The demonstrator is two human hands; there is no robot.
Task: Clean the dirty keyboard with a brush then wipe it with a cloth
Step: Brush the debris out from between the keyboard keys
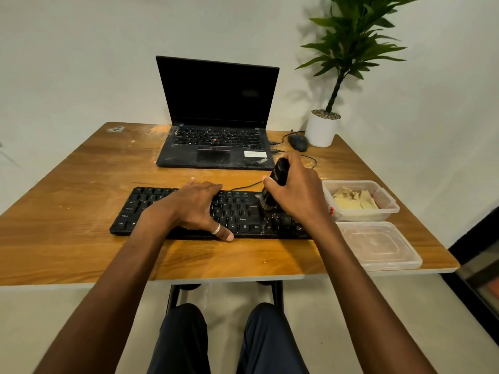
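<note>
Head view: a black full-size keyboard (237, 211) lies flat on the wooden surface (81, 206), its long side running left to right, near the front edge. The left hand (194, 209) rests across its middle. Its fingers (208, 186) are released and stretched flat over the keys towards the far edge. The thumb, which wears a silver ring (216, 228), presses against the near edge.

The right hand (297, 193) is over the keyboard's right part, its fingers clenched round the black handle of a brush (279, 171). The brush tilts with its handle away from the person, and its pale bristles (267, 202) touch the keys just right of the main key block. The keys below and to the right of the bristles are speckled with light crumbs and dust. The keys between the two hands look darker and cleaner, their white legends readable. A thin black cable leaves the keyboard's far edge and runs towards the right.

Beyond the keyboard stands an open, dusty black laptop (216, 117) with a dark screen. To its right are a dark mouse (298, 142) and a potted plant (322, 129) in a white pot. Just right of the keyboard sits a clear plastic container (388, 209) holding a crumpled pale-yellow cloth (355, 202). Its clear lid (378, 245) lies nearer the person.
</note>
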